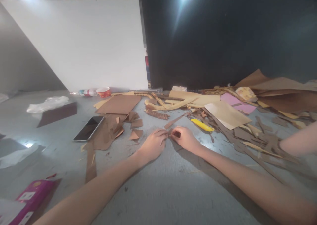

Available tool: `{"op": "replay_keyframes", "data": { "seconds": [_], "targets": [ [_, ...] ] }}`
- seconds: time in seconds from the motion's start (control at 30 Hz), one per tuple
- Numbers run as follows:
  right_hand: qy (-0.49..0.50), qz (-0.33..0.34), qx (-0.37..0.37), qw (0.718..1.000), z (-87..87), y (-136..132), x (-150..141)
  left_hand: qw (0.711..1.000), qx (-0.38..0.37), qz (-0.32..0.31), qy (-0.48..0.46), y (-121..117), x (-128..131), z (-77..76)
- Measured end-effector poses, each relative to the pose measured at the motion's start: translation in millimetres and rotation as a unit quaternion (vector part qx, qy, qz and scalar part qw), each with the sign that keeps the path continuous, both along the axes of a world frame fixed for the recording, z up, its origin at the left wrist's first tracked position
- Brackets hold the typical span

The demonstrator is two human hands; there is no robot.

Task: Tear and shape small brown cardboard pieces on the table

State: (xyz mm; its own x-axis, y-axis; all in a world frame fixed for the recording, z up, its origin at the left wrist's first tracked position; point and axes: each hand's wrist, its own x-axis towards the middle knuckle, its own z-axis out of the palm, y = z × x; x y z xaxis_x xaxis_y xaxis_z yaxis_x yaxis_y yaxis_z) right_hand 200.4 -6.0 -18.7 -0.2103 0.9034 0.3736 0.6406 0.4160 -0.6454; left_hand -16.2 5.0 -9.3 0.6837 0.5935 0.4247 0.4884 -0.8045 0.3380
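Note:
My left hand (154, 143) rests low over the grey table, its fingers bent and pressed together. Facing it, my right hand (187, 139) is closed in a pinch, with thumb and forefinger forming a ring. Between the fingertips of both hands is a small brown scrap (169, 133), mostly hidden by the fingers. Just beyond them lies a brown strip (175, 120). A yellow utility knife (202, 125) lies right of my right hand, touching neither hand. Folded brown pieces (136, 134) lie to the left of my left hand.
A phone (88, 129) and brown sheets (119, 104) lie left. Twisted tan strips (168, 105), a beige sheet (228, 114) and many offcuts spread right. A paper cup (103, 92) stands at the back. A purple box (36, 195) is front left. Another person's forearm (299, 141) reaches in at right.

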Motion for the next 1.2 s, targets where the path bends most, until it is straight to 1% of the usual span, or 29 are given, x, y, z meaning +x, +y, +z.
{"op": "replay_keyframes", "data": {
  "seconds": [0.17,0.3,0.5,0.67,0.87,1.03,1.2],
  "targets": [
    [-0.013,-0.002,-0.006,1.0,-0.4,2,1,1.0,0.005,0.003,0.011,0,0,-1.6],
    [-0.054,-0.009,-0.003,0.998,-2.8,2,0,1.0,0.005,0.001,0.004,0,0,-1.8],
    [-0.122,-0.056,0.02,0.991,-11.0,0,-1,1.0,-0.011,0.007,-0.014,0,1,-0.6],
    [-0.137,-0.071,0.007,0.988,-14.0,3,0,1.0,-0.011,0.002,-0.015,1,1,-1.8],
    [-0.138,-0.078,0.006,0.987,-13.6,8,-1,1.0,0.008,0.003,-0.009,3,0,-5.7],
    [-0.149,-0.085,-0.023,0.985,-8.9,8,-3,1.0,0.012,0.014,-0.015,1,0,-2.2],
    [-0.156,-0.082,-0.031,0.984,-3.2,9,-4,1.0,0.006,0.019,-0.012,1,1,-1.8]
  ]
}}
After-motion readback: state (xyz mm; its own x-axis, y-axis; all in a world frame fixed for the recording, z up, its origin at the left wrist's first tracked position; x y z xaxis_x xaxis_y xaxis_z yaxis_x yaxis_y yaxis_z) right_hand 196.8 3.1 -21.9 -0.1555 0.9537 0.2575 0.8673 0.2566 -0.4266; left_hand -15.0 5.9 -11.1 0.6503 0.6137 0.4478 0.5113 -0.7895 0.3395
